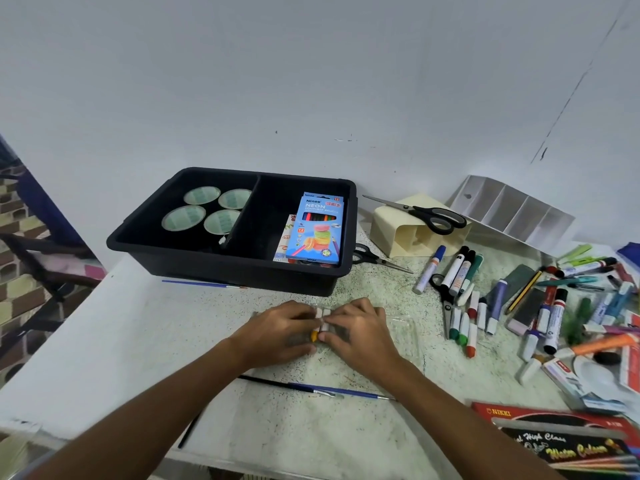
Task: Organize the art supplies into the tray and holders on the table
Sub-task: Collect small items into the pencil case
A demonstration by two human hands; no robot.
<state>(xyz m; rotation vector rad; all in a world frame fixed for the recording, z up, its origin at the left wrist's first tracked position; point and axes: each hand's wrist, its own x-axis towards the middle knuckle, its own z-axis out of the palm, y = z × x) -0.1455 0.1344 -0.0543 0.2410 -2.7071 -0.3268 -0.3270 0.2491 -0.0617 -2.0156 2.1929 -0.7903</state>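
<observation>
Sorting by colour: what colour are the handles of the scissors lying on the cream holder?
Black, seen in the head view: the scissors lie on the cream holder.

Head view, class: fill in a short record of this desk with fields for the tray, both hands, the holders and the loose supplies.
tray: black tray, two compartments
left compartment: four tape rolls
right compartment: neon pencil box leaning on the wall
hands: left hand and right hand together grip a small bundle of crayons
holders: cream holder lying on its side, scissors on top; white divided holder tilted at the wall
loose: markers, right of the hands
</observation>
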